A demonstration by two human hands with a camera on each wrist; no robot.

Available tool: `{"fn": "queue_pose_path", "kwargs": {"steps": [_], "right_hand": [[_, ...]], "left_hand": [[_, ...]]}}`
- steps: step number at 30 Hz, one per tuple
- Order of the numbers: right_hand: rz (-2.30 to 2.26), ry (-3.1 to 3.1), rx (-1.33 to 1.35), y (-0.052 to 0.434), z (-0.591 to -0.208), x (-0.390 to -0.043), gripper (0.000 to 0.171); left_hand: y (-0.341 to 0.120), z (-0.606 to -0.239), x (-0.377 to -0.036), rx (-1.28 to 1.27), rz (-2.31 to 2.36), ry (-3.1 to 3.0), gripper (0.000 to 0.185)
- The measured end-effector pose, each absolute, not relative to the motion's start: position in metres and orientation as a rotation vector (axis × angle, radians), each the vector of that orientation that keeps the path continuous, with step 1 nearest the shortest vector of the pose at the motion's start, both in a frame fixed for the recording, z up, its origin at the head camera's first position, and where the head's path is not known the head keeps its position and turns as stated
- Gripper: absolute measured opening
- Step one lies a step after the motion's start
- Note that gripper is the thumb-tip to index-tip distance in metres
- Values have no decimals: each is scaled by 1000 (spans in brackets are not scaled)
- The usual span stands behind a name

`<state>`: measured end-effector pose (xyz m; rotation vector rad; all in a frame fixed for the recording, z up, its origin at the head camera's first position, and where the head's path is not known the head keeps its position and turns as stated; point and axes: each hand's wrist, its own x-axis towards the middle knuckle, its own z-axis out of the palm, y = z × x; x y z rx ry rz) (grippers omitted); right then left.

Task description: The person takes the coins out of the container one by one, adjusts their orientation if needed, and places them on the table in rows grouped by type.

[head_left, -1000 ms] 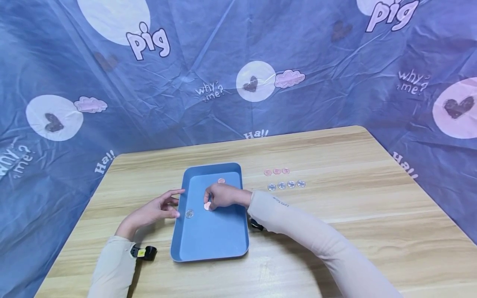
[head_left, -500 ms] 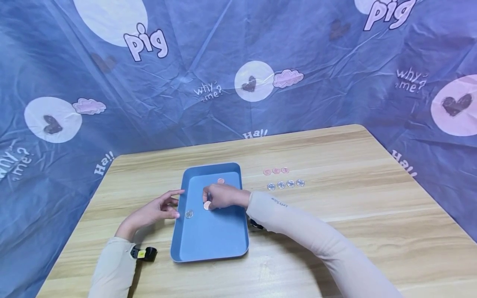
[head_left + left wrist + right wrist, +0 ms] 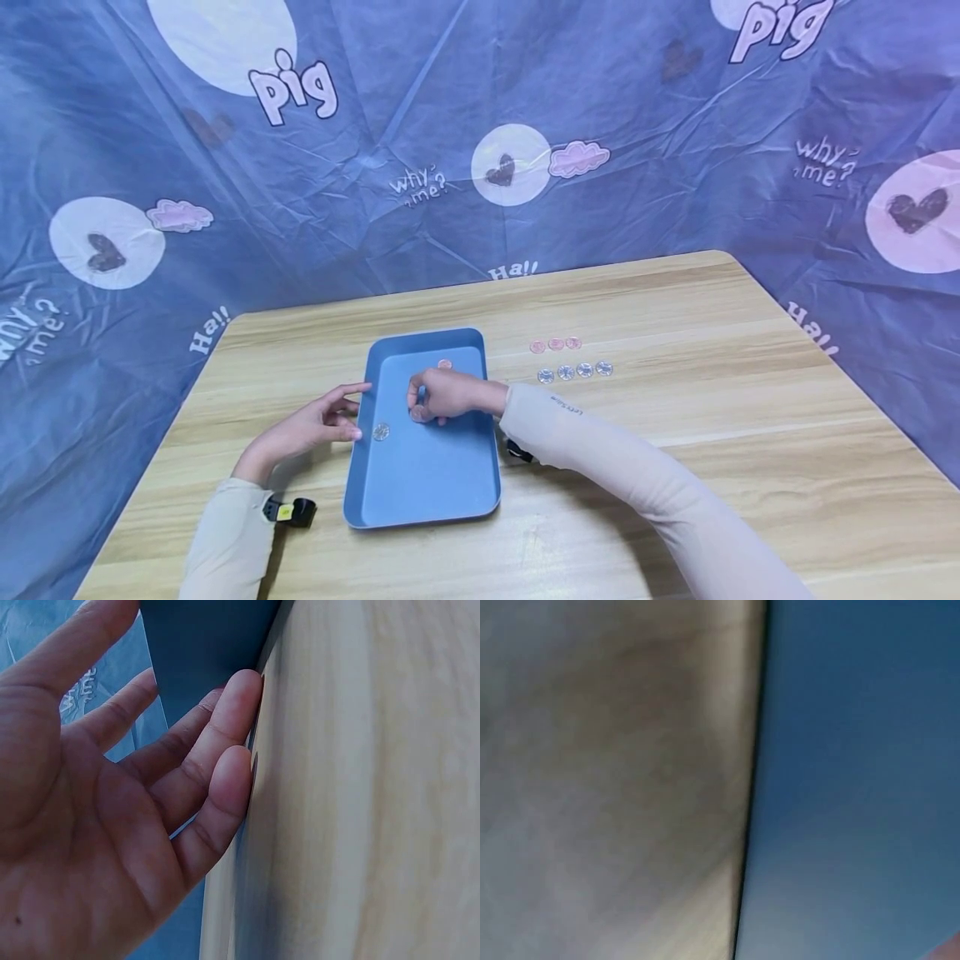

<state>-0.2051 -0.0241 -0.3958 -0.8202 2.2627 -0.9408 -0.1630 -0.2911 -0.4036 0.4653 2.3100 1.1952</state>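
A blue tray [image 3: 420, 492] lies on the wooden table [image 3: 675, 400]. My right hand [image 3: 438, 395] is inside the tray with its fingers curled round a pink coin [image 3: 416, 412], which is mostly hidden under the fingertips. Another pink coin [image 3: 445, 364] lies just beyond that hand, and a silver coin [image 3: 381, 431] lies near the tray's left wall. My left hand [image 3: 311, 423] rests on the table beside the tray and holds nothing. In the left wrist view its straight fingers [image 3: 225, 750] touch the tray's left rim [image 3: 202, 645]. The right wrist view is a blur of blue tray [image 3: 855, 750].
Right of the tray, three pink coins [image 3: 555, 343] lie in a row on the table, with a row of several silver coins [image 3: 575, 371] just in front. Blue printed cloth [image 3: 480, 125] walls in the table's back and sides.
The right hand's fingers have closed lower over the pink coin, so less of it shows now. The left hand and the other coins have not moved.
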Motion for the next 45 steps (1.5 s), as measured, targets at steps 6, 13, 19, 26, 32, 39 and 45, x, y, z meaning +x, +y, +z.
{"fn": "queue_pose_path", "kwargs": {"steps": [6,13,19,26,32,39,45], "right_hand": [[-1087,2216,-739,-21,-390,-206,10],[-1167,2152,-711,-13,-376,-213,13],[-1193,2141,-716,-4,-357,-219,14],[-1201,2152,-703,7,-342,-225,19],[-1225,2170,-698,23,-334,-233,22],[-1216,2207,-680,51,-329,-241,22],[-1212,2240,-650,73,-322,-247,24]], "left_hand": [[-291,-404,-162,447,1186,2317,75],[-291,-407,-163,440,1197,2314,74],[-292,-407,-163,427,1207,2312,74],[-291,-407,-162,429,1206,2299,74],[-290,-407,-163,442,1203,2312,74],[-292,-407,-163,451,1204,2302,75],[-292,-407,-164,439,1198,2291,75]]}}
